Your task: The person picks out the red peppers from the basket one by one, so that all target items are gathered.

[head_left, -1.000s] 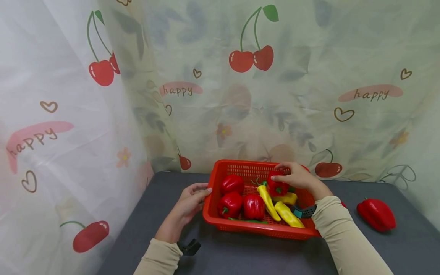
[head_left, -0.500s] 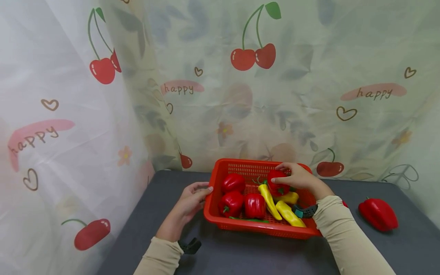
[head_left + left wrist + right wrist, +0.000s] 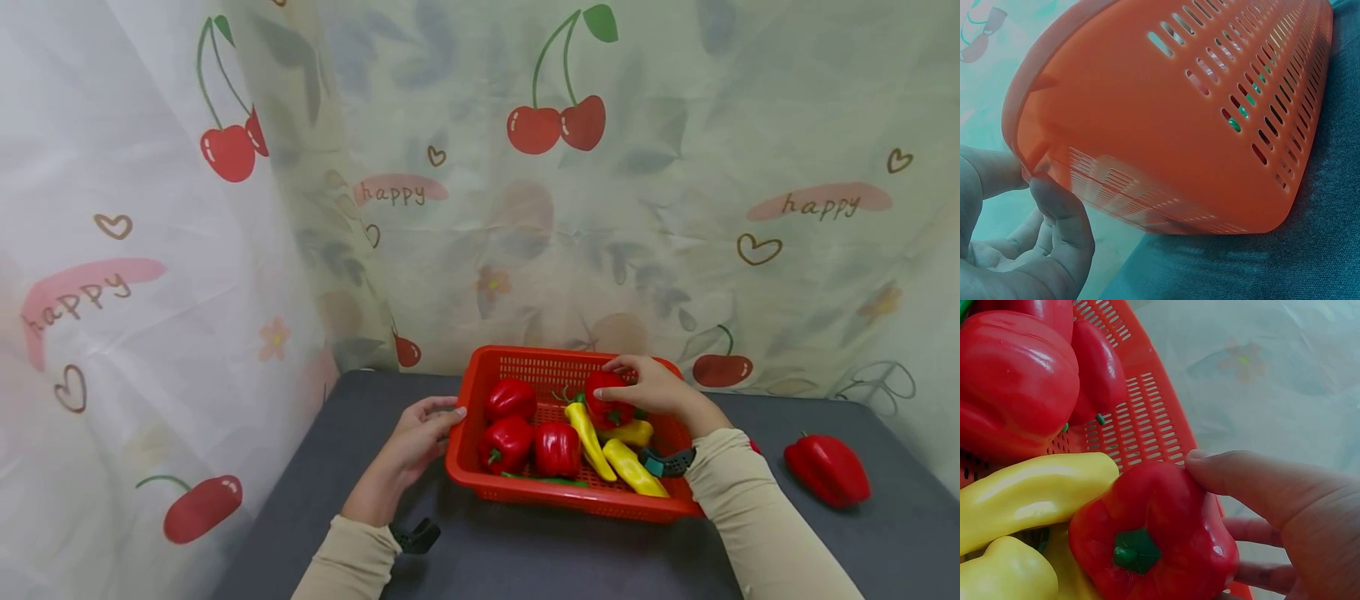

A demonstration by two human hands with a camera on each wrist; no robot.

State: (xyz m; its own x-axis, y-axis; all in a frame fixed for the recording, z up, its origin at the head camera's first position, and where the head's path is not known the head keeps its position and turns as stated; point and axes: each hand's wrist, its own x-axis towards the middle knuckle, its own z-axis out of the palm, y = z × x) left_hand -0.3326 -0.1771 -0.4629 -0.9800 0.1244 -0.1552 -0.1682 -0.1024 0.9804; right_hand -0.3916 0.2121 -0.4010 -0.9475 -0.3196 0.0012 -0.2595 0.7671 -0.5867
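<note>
A red plastic basket [image 3: 570, 495] with slotted walls holds red bell peppers and yellow peppers. My left hand [image 3: 416, 442] pinches its left rim, the thumb and a curled finger meeting at the edge in the left wrist view. Inside the basket's right part, my right hand [image 3: 656, 387] grips a red bell pepper [image 3: 1166, 519], whose green stem faces the right wrist camera. The pepper's far side and some of my right fingertips are hidden behind it. A long yellow pepper [image 3: 591, 442] lies just left of it, and another yellow pepper [image 3: 633, 468] nearer the front.
Several other red bell peppers [image 3: 557, 450] fill the basket's left half, with a thin green pepper [image 3: 551, 481] along the front. One red bell pepper [image 3: 827, 471] lies on the dark table [image 3: 480, 554] at right. A patterned curtain [image 3: 480, 225] stands behind the table.
The head view has shifted very slightly. Both hands, the basket and the peppers keep practically the same places relative to each other.
</note>
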